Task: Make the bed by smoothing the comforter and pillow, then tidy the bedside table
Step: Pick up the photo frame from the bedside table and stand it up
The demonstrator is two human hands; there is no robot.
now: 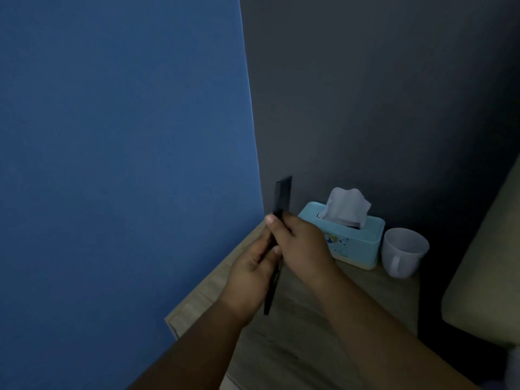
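Both my hands hold a thin black flat object point(282, 192), seen edge-on and nearly upright, above the wooden bedside table point(284, 342). My left hand point(250, 273) grips its lower half from the left. My right hand point(301, 237) pinches its middle from the right, thumb on the near edge. The object's top sticks out above my fingers and its lower tip shows below my left palm. I cannot tell what the object is in this dim light.
A light blue tissue box point(356, 243) with a white tissue sticking up stands at the table's back. A white mug point(403, 253) sits right of it. A blue wall point(112, 164) borders the table's left; the bed's edge point(486, 277) lies at right.
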